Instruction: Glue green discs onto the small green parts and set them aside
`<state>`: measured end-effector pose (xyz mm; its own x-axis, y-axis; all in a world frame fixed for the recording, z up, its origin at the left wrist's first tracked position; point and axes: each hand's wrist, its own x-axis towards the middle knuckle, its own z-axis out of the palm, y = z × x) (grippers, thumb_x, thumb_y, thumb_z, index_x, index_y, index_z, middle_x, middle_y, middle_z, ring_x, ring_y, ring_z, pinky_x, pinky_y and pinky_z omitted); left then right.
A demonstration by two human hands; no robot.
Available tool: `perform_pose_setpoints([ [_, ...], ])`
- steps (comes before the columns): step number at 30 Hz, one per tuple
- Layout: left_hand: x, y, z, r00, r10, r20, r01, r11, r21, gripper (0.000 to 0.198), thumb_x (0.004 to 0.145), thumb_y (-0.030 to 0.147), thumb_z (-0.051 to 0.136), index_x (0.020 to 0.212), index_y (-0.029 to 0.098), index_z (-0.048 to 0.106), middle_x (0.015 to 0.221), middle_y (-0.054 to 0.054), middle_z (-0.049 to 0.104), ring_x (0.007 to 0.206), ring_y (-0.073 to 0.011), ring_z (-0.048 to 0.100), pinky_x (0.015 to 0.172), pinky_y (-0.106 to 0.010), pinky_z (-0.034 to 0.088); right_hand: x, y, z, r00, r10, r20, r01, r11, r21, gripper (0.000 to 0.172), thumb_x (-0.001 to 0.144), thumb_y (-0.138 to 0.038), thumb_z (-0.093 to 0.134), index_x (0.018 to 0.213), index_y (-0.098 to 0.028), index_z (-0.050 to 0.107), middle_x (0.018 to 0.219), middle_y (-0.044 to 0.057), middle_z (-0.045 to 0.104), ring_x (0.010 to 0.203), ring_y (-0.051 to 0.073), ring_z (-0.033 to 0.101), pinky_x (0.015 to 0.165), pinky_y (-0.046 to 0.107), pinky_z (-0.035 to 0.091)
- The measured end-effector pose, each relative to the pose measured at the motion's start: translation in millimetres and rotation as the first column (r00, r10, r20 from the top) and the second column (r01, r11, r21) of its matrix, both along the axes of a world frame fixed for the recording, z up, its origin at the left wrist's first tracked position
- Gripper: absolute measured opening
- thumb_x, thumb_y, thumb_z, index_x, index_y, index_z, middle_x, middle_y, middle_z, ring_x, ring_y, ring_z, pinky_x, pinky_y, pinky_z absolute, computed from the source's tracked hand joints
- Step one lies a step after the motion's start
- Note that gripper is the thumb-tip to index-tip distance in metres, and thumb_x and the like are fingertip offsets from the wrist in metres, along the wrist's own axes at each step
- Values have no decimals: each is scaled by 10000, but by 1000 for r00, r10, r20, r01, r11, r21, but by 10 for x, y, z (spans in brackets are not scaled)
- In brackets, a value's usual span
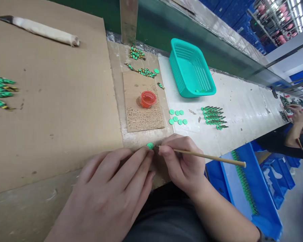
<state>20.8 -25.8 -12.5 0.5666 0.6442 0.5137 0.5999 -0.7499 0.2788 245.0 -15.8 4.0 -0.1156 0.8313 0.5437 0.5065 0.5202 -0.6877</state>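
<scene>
My left hand [116, 188] has its fingers close together, their tips pressed on a small round green disc [150, 146] with tiny dark marks, at the table's near edge. In my right hand [184, 161] is a thin wooden stick [212, 157], pinched like a pen. Its point, partly hidden by my fingers, is just right of the disc. Beyond the hands, a small red cup [148, 99] with liquid in it stands on a speckled cardboard piece [143, 122]. Several loose green discs [177, 113] lie to the right of that cardboard.
Rows of green-and-dark pieces [213, 116] lie under a teal basket [192, 72]. More small pieces [143, 72] are heaped behind the cup. A cloth-wrapped pointed tool [42, 30] rests on the left cardboard sheet [65, 101]. Blue bins [265, 195] and another person's hands [299, 117] are at right.
</scene>
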Motion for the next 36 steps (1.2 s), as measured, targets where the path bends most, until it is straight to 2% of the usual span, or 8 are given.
perform_pose_setpoints([
  [7,-23,-20,-38,1000,9,-3,-9,1000,-26,274,1231,288,599,1302,236,858,1443,-92,841,1236,-334,754,1041,-557,547,-6,-4,-4,1000,-7,20,7,1000,-7,173,1239,-256,706,1076,-286,656,879,-22,741,747,168,731,717,343,652],
  [12,-67,-184,-172,998,-13,62,23,987,-156,357,1144,422,749,1478,344,845,1556,-80,803,1518,-407,706,1213,-591,617,-11,-4,7,999,-23,22,24,999,-28,181,1235,-265,714,1069,-300,652,872,-21,737,739,177,730,699,358,649],
  [17,-98,-297,-275,997,-36,64,47,980,-194,382,1132,463,771,1491,352,844,1605,-79,785,1593,-426,672,1242,-612,638,-10,-5,3,1000,-16,16,16,999,-37,178,1235,-258,713,1070,-298,656,875,-20,743,744,176,736,696,356,651],
  [21,-110,-196,-195,999,-13,34,18,986,-166,358,1156,407,743,1495,355,846,1608,-66,787,1524,-405,711,1205,-591,632,-9,-11,0,1000,-13,16,14,999,-43,186,1226,-260,731,1061,-298,654,879,-18,744,751,178,739,703,357,652],
  [26,-53,-25,-27,999,5,-44,-5,1000,-7,293,1218,269,607,1324,243,879,1484,-100,827,1221,-346,755,1040,-560,553,-11,0,19,999,-16,40,18,999,-48,196,1221,-244,732,1053,-293,644,869,-23,736,751,174,735,713,349,650],
  [31,1,9,19,999,3,-40,-2,1000,18,328,1242,236,558,1322,185,872,1419,-111,851,1205,-352,734,1000,-564,518,-14,-10,1,999,-32,19,33,997,-67,180,1215,-260,749,1061,-299,662,877,-18,752,764,185,755,719,360,658],
  [36,-5,6,35,999,4,-38,-4,1000,1,322,1228,232,607,1426,163,852,1444,-116,852,1213,-357,734,1019,-562,509,8,-44,4,990,-90,-111,82,994,-73,108,1224,-270,746,1127,-300,709,897,-20,766,790,174,784,741,339,665],
])
